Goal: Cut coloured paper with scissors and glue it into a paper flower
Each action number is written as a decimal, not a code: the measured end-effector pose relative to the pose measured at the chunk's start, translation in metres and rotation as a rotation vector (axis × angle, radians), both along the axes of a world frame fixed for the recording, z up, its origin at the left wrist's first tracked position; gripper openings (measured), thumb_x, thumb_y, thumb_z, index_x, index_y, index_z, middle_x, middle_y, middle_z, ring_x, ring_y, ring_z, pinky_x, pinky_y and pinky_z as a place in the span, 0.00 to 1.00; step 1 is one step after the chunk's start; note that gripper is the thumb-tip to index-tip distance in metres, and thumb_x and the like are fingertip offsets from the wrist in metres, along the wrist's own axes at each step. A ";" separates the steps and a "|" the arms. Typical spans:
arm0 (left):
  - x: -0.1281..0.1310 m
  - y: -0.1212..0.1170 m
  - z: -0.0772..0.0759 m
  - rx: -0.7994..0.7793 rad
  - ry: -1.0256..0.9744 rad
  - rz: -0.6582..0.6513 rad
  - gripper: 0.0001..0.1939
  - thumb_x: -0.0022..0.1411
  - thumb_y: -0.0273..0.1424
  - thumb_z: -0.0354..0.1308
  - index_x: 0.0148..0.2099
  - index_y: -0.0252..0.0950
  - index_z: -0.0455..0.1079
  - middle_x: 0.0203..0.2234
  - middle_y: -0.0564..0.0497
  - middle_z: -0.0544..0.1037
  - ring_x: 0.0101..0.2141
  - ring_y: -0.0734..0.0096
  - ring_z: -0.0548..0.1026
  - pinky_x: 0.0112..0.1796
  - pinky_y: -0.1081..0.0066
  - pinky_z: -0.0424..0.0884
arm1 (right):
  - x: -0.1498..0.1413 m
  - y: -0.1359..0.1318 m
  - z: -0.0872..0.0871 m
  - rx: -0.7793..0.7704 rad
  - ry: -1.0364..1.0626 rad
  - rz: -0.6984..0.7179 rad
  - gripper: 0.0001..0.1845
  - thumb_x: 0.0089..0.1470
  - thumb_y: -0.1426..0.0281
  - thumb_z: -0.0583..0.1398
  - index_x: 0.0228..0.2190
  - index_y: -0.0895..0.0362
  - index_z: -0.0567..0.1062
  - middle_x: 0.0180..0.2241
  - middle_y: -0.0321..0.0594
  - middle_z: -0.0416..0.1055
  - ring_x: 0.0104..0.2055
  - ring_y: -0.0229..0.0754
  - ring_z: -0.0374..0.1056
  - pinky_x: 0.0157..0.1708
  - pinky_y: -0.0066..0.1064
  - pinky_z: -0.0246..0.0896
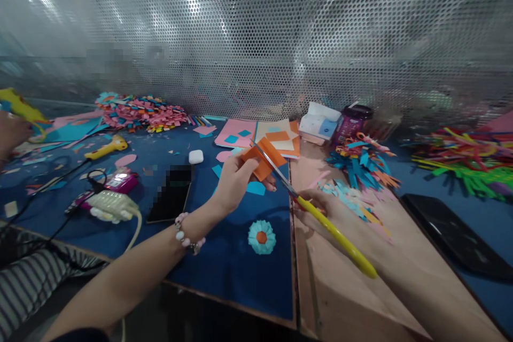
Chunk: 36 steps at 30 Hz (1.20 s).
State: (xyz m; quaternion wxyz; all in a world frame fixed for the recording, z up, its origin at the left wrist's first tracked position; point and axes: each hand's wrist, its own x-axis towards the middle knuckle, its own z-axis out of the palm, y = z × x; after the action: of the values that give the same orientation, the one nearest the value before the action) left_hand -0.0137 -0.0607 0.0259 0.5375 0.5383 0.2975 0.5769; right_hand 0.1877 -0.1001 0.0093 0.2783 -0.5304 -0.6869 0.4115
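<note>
My left hand (236, 179) pinches a piece of orange paper (262, 167) above the blue table. A pair of scissors with yellow handles (334, 235) is in my right hand (320, 206), partly hidden by the handle. Its metal blades (274, 166) lie across the orange paper; whether they have cut into it I cannot tell. Below my hands sits a light-blue paper flower (262, 237) with an orange centre. Sheets of pink and orange paper (256, 133) lie just behind the paper I hold, with small blue cut pieces around them.
A black phone (170, 195) and a white earbud case (196, 157) lie left of my hands. Farther left are a power strip (112, 206), a yellow glue gun (107, 148) and another person's hand (14, 133). Fringed paper strips (363, 163) and a dark case (452, 235) lie right.
</note>
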 end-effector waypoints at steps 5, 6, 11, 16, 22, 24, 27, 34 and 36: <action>0.000 -0.001 0.001 0.003 -0.001 0.014 0.13 0.57 0.32 0.51 0.41 0.29 0.68 0.19 0.49 0.75 0.22 0.68 0.76 0.27 0.68 0.74 | -0.005 -0.004 0.006 0.026 -0.002 -0.052 0.18 0.43 0.62 0.59 0.36 0.58 0.73 0.31 0.41 0.74 0.32 0.43 0.70 0.28 0.29 0.63; 0.000 -0.002 0.002 0.002 0.003 0.018 0.13 0.57 0.32 0.51 0.41 0.29 0.68 0.19 0.49 0.75 0.22 0.68 0.76 0.27 0.68 0.74 | -0.005 -0.004 0.007 0.022 0.008 -0.062 0.18 0.43 0.62 0.59 0.36 0.58 0.73 0.31 0.41 0.73 0.31 0.42 0.70 0.27 0.29 0.62; 0.001 -0.004 0.003 0.000 0.001 0.007 0.13 0.57 0.31 0.51 0.42 0.30 0.68 0.18 0.51 0.75 0.22 0.69 0.76 0.28 0.68 0.74 | -0.004 -0.005 0.005 0.022 0.066 -0.030 0.19 0.43 0.61 0.59 0.37 0.58 0.72 0.32 0.42 0.73 0.32 0.43 0.70 0.28 0.30 0.63; 0.001 -0.004 0.002 -0.010 -0.017 0.008 0.12 0.55 0.29 0.50 0.41 0.30 0.68 0.19 0.51 0.75 0.22 0.69 0.76 0.28 0.69 0.74 | 0.000 -0.004 0.000 -0.004 0.071 0.003 0.19 0.45 0.61 0.59 0.39 0.58 0.71 0.34 0.42 0.73 0.33 0.43 0.70 0.30 0.31 0.64; 0.001 -0.003 0.002 -0.012 -0.006 -0.013 0.13 0.55 0.30 0.50 0.40 0.30 0.68 0.18 0.51 0.75 0.19 0.69 0.74 0.26 0.69 0.73 | -0.004 -0.003 0.005 0.000 0.015 -0.016 0.17 0.43 0.61 0.59 0.35 0.57 0.72 0.30 0.40 0.73 0.30 0.43 0.69 0.27 0.30 0.63; 0.002 -0.003 0.003 -0.016 0.005 -0.012 0.13 0.55 0.31 0.50 0.40 0.29 0.68 0.17 0.51 0.75 0.18 0.69 0.74 0.25 0.69 0.73 | -0.005 -0.005 0.009 0.023 -0.034 -0.024 0.16 0.42 0.60 0.58 0.32 0.57 0.72 0.27 0.39 0.72 0.28 0.42 0.68 0.25 0.30 0.61; 0.003 -0.003 0.003 -0.008 0.012 -0.005 0.12 0.55 0.31 0.50 0.39 0.29 0.68 0.17 0.51 0.74 0.17 0.70 0.73 0.23 0.69 0.73 | -0.004 -0.006 0.014 0.058 -0.085 -0.010 0.16 0.42 0.61 0.57 0.32 0.58 0.73 0.24 0.38 0.71 0.27 0.42 0.68 0.24 0.29 0.59; 0.002 -0.003 0.003 -0.008 0.001 -0.009 0.11 0.56 0.31 0.51 0.40 0.30 0.67 0.16 0.52 0.74 0.16 0.70 0.72 0.22 0.69 0.72 | -0.002 -0.005 0.009 0.122 -0.120 -0.012 0.13 0.43 0.65 0.55 0.31 0.56 0.75 0.26 0.39 0.74 0.26 0.42 0.69 0.25 0.30 0.60; 0.002 -0.004 0.003 -0.012 0.000 -0.007 0.11 0.56 0.32 0.51 0.39 0.31 0.67 0.17 0.51 0.74 0.16 0.70 0.72 0.22 0.69 0.72 | -0.003 -0.006 0.010 0.131 -0.103 -0.021 0.12 0.42 0.65 0.55 0.29 0.55 0.74 0.24 0.38 0.74 0.25 0.42 0.68 0.23 0.29 0.60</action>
State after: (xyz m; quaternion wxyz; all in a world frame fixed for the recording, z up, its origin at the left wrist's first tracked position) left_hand -0.0115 -0.0642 0.0287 0.5429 0.5361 0.2992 0.5730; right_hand 0.1851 -0.1056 0.0195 0.2809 -0.5388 -0.7202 0.3349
